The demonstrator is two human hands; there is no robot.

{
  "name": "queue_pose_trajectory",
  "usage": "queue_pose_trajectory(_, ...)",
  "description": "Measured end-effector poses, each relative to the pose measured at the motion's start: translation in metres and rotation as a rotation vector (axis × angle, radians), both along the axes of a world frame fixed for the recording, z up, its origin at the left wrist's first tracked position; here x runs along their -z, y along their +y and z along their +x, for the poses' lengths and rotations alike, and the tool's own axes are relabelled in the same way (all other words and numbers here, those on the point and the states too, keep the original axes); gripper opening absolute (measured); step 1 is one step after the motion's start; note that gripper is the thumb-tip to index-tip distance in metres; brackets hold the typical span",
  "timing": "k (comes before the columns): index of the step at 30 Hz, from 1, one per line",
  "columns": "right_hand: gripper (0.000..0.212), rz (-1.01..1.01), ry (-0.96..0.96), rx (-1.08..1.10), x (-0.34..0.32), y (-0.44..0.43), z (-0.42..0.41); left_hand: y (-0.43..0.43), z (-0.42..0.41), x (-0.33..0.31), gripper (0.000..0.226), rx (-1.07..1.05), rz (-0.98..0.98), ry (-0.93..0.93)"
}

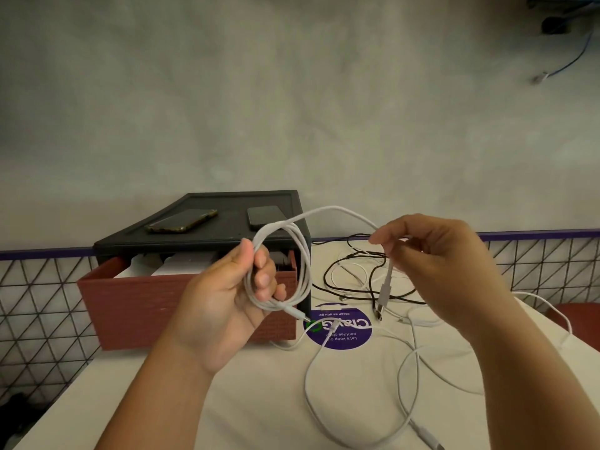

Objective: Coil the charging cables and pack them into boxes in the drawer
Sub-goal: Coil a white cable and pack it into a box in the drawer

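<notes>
My left hand (pixel 224 297) grips a white charging cable (pixel 300 251) wound into several loops, its small plug poking out below the fingers. The cable's free end arcs to the right, where my right hand (pixel 444 264) pinches it near the USB plug (pixel 383 300), which hangs down. Behind my left hand the red drawer (pixel 136 306) stands pulled out of a black cabinet (pixel 207 235), with white boxes (pixel 181 266) inside. More loose white cables (pixel 409 378) and a black cable (pixel 341 271) lie tangled on the white table.
Two phones (pixel 181 220) (pixel 264 216) rest on top of the black cabinet. A round purple sticker (pixel 341 332) is on the table (pixel 162 401). A wire-mesh rail (pixel 39 303) borders the table's far side, and a red object (pixel 581 319) sits at the right edge.
</notes>
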State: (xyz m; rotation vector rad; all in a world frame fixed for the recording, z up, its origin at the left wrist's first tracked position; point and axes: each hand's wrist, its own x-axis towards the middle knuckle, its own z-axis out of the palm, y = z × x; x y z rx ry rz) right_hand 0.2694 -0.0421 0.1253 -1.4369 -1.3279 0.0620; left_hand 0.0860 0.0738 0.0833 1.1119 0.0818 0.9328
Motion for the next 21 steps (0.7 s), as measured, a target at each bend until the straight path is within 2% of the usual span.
queue_pose_trajectory(4,0.023,-0.051,0.041,-0.002,0.003,0.006,-0.004,-0.007,0.008,0.001,0.028,0.125,-0.074,-0.054)
queue_pose_trajectory(6,0.025,-0.068,0.07,-0.04,0.005,0.007,-0.008,-0.012,0.01,-0.001,0.029,0.174,-0.117,-0.082)
queue_pose_trajectory(13,0.03,-0.15,0.212,-0.266,0.008,0.012,-0.015,-0.024,0.017,-0.008,0.035,0.138,-0.272,-0.114)
queue_pose_trajectory(15,0.038,-0.164,0.271,-0.34,0.011,0.014,-0.015,-0.026,0.017,-0.008,0.033,0.172,-0.273,-0.125)
queue_pose_trajectory(18,0.05,-0.179,0.323,-0.391,0.014,0.018,-0.015,-0.03,0.021,-0.008,0.039,0.091,-0.291,-0.092)
queue_pose_trajectory(21,0.047,-0.155,0.374,-0.466,0.016,0.019,-0.017,-0.034,0.025,-0.009,0.04,-0.008,-0.281,-0.049)
